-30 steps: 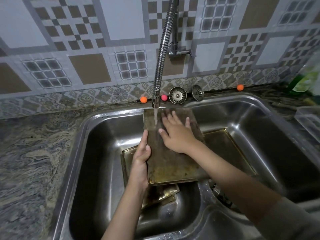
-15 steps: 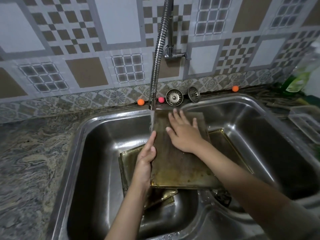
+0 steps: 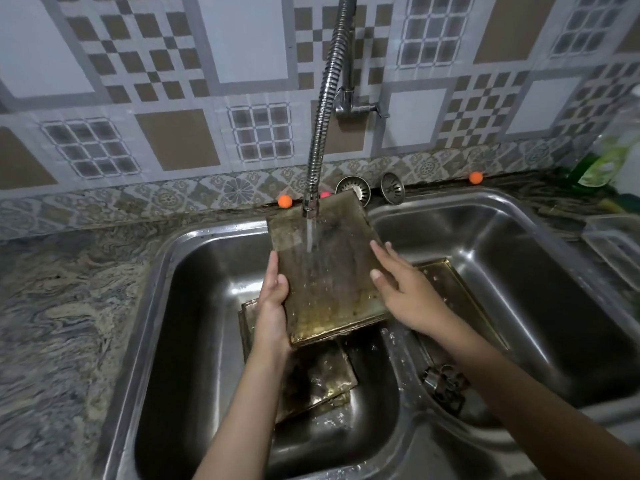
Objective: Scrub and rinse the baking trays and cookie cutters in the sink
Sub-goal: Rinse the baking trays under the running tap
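Head view, looking down into a double sink [image 3: 180, 258], and water is streaming from the flexible metal tap [image 3: 320, 140] straight onto a baking tray [image 3: 329, 271] that is being held tilted over the left basin, far edge raised toward the wall, near edge dipping low. The left hand [image 3: 273, 306] is gripping the tray's left edge, thumb lying along the top face and fingers wrapped underneath out of sight. The right hand [image 3: 398, 289] is resting against the tray's right edge with its fingers straight and spread, not curled round anything. Water is sheeting down the tray's face and beading near its lower end. Beneath it, more trays [image 3: 322, 379] are lying stacked in the left basin, wet and glinting, and another tray [image 3: 450, 282] is leaning across the divider into the right basin. Small metal cookie cutters [image 3: 443, 382] are sitting low in the right basin beside the right forearm. Behind the sink, two drain strainers [image 3: 393, 188] are propped against the tiled wall, an orange ball [image 3: 285, 201] is sitting on the ledge, and a green bottle [image 3: 602, 164] is standing at the far right.
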The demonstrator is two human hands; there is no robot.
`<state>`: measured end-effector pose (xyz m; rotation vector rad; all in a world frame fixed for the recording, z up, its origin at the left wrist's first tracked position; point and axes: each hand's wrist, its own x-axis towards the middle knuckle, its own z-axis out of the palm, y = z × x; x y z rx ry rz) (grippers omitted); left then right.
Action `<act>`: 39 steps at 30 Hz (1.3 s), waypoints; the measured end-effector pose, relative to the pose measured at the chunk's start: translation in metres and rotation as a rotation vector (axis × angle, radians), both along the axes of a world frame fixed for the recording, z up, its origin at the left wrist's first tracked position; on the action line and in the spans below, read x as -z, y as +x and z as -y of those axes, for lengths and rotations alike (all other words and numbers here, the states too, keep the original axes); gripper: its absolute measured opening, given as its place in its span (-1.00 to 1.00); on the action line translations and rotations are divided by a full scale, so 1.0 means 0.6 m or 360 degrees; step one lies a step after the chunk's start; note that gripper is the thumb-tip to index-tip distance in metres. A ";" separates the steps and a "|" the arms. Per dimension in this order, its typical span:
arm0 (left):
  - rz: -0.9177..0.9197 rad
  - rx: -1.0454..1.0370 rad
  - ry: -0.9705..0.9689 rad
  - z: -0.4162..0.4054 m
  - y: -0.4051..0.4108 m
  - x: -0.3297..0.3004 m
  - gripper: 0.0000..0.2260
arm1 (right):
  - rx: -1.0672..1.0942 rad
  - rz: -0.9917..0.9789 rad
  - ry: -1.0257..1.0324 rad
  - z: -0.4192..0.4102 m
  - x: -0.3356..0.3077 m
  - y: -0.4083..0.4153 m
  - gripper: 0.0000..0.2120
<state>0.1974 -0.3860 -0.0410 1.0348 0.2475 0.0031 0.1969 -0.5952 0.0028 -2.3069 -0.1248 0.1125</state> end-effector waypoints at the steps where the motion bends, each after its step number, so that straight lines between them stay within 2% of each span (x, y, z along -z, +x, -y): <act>1: -0.0002 -0.0011 0.0101 0.003 -0.001 0.000 -0.63 | 0.0053 -0.0039 0.0303 -0.001 -0.003 -0.001 -0.51; 3: -0.0008 -0.0021 0.0297 0.008 -0.002 -0.002 -0.55 | 0.0149 -0.0128 0.0728 0.001 -0.008 -0.002 -0.55; 9: 0.0036 0.0045 0.0842 0.006 0.002 0.017 -0.53 | 0.0318 -0.0263 0.1267 0.003 0.005 0.006 -0.58; 13: 0.0007 0.0117 0.0914 0.000 0.001 0.032 -0.41 | 0.0419 -0.0070 0.1309 0.011 -0.021 0.004 -0.57; 15: -0.0092 0.0170 0.0959 -0.009 0.001 0.050 -0.34 | 0.0456 0.0087 0.1244 0.023 -0.045 -0.002 -0.57; 18: -0.0355 0.0152 0.1231 -0.029 -0.001 0.093 -0.37 | 0.0598 0.0313 0.1161 0.056 -0.079 -0.003 -0.57; 20: -0.0533 0.0149 0.1387 -0.053 -0.005 0.136 -0.39 | 0.0710 0.0438 0.1045 0.082 -0.100 0.000 -0.56; 22: -0.0702 0.0286 0.1546 -0.078 -0.007 0.187 -0.37 | 0.0701 0.0537 0.0827 0.105 -0.107 0.000 -0.56; 27: -0.0923 0.0451 0.1805 -0.087 -0.009 0.240 -0.51 | 0.0538 0.0611 -0.0050 0.131 -0.030 -0.018 -0.54; 30: -0.0963 0.0457 0.1811 -0.089 -0.003 0.252 -0.42 | 0.0441 0.0379 -0.0641 0.140 0.045 -0.025 -0.49; 32: -0.1008 0.0485 0.1836 -0.095 0.005 0.265 -0.47 | 0.0374 0.0112 -0.0886 0.145 0.093 -0.028 -0.43; 35: -0.1055 0.0483 0.1862 -0.097 0.010 0.269 -0.53 | 0.0230 -0.0152 -0.1052 0.151 0.156 -0.031 -0.38; 39: -0.0967 0.0539 0.2051 -0.086 0.003 0.256 -0.58 | -0.0084 -0.0339 -0.0922 0.152 0.207 -0.023 -0.47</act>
